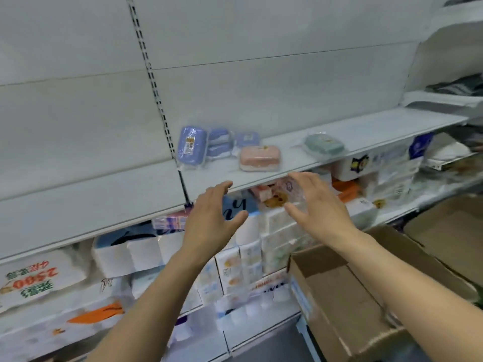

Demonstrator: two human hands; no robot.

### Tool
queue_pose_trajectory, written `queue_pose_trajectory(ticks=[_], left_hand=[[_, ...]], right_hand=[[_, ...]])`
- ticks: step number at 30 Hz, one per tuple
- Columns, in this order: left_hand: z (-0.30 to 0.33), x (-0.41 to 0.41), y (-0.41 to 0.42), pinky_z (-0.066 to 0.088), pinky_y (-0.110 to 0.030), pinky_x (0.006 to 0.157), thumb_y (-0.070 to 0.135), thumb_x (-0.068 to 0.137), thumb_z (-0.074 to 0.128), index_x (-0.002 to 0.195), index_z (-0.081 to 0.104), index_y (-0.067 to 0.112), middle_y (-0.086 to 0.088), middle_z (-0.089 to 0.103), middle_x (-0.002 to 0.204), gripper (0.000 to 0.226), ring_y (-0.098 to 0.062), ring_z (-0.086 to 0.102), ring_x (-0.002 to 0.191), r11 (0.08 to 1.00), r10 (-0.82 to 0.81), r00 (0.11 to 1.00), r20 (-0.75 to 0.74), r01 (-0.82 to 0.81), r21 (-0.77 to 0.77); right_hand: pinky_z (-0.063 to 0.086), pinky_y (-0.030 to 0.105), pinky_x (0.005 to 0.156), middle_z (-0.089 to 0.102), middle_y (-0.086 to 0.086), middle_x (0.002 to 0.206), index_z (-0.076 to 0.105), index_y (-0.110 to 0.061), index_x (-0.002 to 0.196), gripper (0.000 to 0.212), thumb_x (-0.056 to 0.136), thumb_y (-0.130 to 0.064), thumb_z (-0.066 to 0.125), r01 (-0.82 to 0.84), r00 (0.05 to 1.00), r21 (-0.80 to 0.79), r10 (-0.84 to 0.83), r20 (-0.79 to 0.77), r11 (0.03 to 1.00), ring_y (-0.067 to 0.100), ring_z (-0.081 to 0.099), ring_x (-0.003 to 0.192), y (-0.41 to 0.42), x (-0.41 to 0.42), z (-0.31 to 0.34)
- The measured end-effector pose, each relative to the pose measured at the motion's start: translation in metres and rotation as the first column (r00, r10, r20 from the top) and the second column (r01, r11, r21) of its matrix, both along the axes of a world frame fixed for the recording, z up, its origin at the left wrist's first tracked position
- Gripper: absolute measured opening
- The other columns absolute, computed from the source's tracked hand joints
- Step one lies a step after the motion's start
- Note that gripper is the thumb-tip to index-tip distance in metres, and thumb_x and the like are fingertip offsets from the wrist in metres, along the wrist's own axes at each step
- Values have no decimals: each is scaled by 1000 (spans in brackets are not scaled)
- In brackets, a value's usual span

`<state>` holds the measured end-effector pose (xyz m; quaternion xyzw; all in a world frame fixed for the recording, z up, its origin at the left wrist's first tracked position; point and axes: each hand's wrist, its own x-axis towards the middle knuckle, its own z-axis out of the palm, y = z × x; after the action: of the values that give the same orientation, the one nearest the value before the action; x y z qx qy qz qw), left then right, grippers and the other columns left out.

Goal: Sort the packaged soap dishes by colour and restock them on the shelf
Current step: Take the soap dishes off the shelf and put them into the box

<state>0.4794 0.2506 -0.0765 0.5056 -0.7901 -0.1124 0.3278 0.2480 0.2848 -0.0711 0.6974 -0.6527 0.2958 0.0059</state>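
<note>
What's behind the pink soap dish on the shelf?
Behind the pink soap dish sit blue soap dishes in clear wrap, with two more stacked to their left. The pink dish covers the lower front of the nearest one; how many lie behind it cannot be told.

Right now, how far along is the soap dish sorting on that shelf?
Early on, it seems. Done: blue plastic-wrapped soap dishes are grouped at the left of the white metal shelf, with one pink wrapped soap dish and one green wrapped soap dish lying apart. In hand: nothing; the left hand and right hand are empty below the shelf. The brown cardboard box shows no dishes.
</note>
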Motion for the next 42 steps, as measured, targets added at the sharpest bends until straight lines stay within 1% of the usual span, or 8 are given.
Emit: queue_pose_trajectory(ticks=[10,14,18,21,24,28,35,42], left_hand=[[12,-80,-164,32,-41,112,47,77,77,152,28,27,1,34,155,91,-22,31,141,998,-12,994,108,5,60],[12,-102,-229,32,-43,112,55,64,83,151,26,30,3,36,153,107,-21,32,141,996,-16,964,265,-9,92],[4,-110,-265,-1,-48,122,65,65,78,152,23,35,4,23,161,107,-12,2,151,990,-93,913,398,40,139],[2,-119,-271,-6,-52,120,69,63,76,148,32,38,10,31,157,101,-7,4,150,990,-109,902,417,60,130],[0,-128,-271,0,-48,121,69,59,78,146,38,38,11,41,148,101,-10,19,144,992,-80,927,366,39,120],[-6,-135,-257,24,-51,113,74,54,75,141,42,39,10,51,135,100,-16,40,128,998,15,964,264,-29,49],[-1,-130,-183,37,-40,101,75,58,74,140,40,40,12,51,131,96,-16,44,119,972,235,970,62,-234,-11],[-11,-96,-62,40,-34,93,74,60,74,141,39,35,8,52,122,96,-15,45,112,890,455,883,-112,-453,49]], right_hand=[[32,45,108,29,3,151,38,-27,143,59,90,-45,57,177,984,44,-175,-44,983,27,26,137,-130,-120,3],[24,52,111,14,5,158,31,-35,146,68,86,-60,53,293,951,110,-279,-132,950,33,16,142,-192,-152,3],[29,54,105,13,11,155,24,-37,145,75,83,-70,51,337,940,257,-308,-149,906,42,28,134,-241,-176,-5],[39,48,95,22,16,150,27,-30,144,75,83,-65,54,332,943,284,-322,-82,899,42,40,121,-262,-180,-13],[42,45,91,39,15,139,30,-27,144,74,83,-61,55,322,947,267,-312,-83,908,39,43,117,-274,-174,-16],[44,44,89,45,13,130,34,-26,141,70,82,-56,58,280,959,250,-282,-26,927,36,45,114,-269,-171,-14],[47,41,86,46,6,131,36,-31,141,70,79,-55,61,114,983,111,-128,132,987,29,48,114,-213,-156,-7],[47,38,85,47,-3,131,39,-35,137,70,76,-55,66,-94,973,-20,96,208,995,20,48,116,-140,-106,0]])
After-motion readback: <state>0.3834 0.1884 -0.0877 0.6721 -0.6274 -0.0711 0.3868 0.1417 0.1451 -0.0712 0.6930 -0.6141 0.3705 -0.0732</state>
